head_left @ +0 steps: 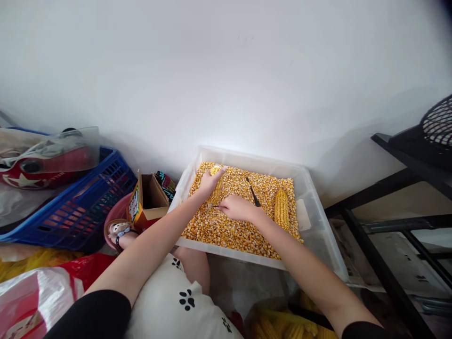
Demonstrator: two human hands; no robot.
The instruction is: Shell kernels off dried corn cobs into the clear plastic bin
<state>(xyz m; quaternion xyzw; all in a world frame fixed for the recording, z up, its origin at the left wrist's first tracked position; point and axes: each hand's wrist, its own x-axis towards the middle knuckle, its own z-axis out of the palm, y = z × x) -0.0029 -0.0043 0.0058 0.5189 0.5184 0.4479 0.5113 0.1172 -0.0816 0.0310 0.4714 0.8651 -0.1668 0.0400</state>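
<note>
My left hand point(211, 182) is wrapped round a yellow corn cob point(217, 192), holding it tilted over the loose kernels. Close to the cob's lower end, my right hand point(233, 207) is closed on a thin tool point(214, 205); its tip points at the cob and the fist hides the rest. A slim black tool point(253, 192) lies on the kernels behind my right wrist, which partly covers it. Another whole corn cob point(281, 209) rests at the right of the kernels point(233, 235). All this is in a translucent plastic bin point(319, 221).
Left of the bin stand an open cardboard box point(151, 195), a pink basin point(115, 209) and a loaded blue crate point(70, 212). A black metal frame point(374, 254) stands at the right. More corn cobs point(286, 327) lie in a bag below. A white wall point(226, 84) rises behind.
</note>
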